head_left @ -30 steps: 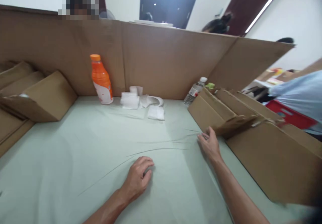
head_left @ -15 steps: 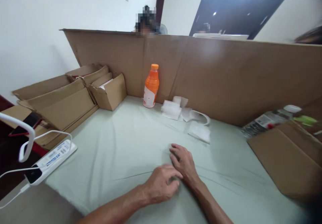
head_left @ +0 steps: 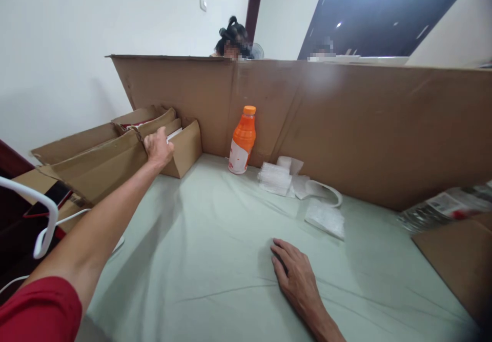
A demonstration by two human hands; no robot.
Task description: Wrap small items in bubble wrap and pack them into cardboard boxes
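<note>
The left hand (head_left: 157, 148) has left the middle of the cloth, where it lay curled beside the right half a second ago, and now reaches out to the small open cardboard box (head_left: 183, 147) at the left, fingers bent over its near rim; whether they pinch anything I cannot tell. A white sheet (head_left: 173, 134) shows inside that box, just by the fingers. The right hand (head_left: 298, 278) stays flat on the pale green cloth (head_left: 215, 229), holding nothing. Behind stand an orange bottle (head_left: 242, 141) and white packets (head_left: 274, 178) against the cardboard wall (head_left: 346, 121).
</note>
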